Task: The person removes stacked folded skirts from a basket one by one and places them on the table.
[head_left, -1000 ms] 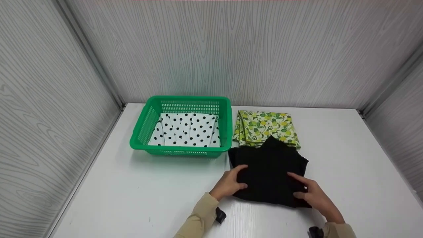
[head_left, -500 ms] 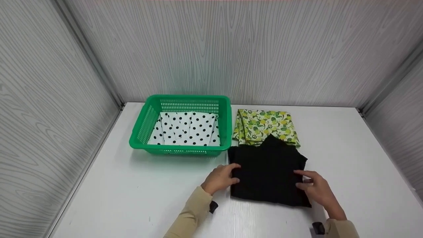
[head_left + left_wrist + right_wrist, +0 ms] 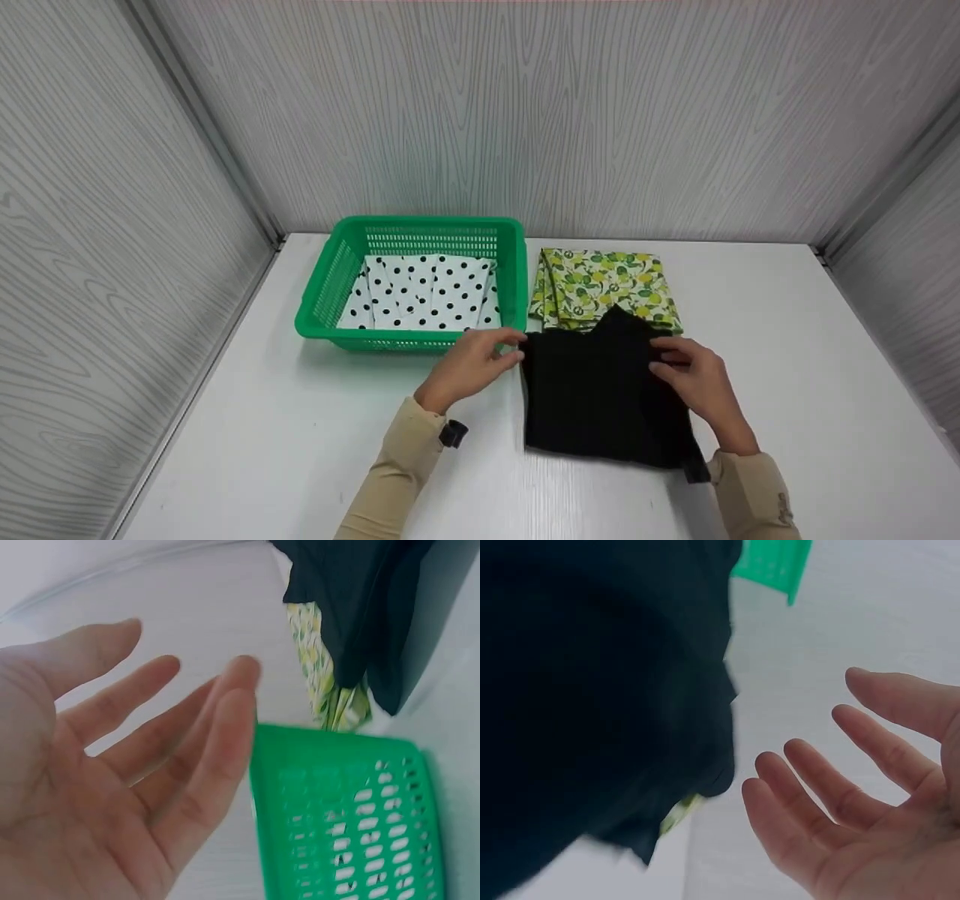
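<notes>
My left hand (image 3: 466, 365) and right hand (image 3: 694, 379), fingers loosely spread, flank the folded black cloth (image 3: 600, 397), its long axis running away from me beside the green basket (image 3: 330, 281).

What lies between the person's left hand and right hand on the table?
In the head view, the far part of the black cloth lies between the left hand and the right hand. The fingers of both reach its upper edge.
</notes>
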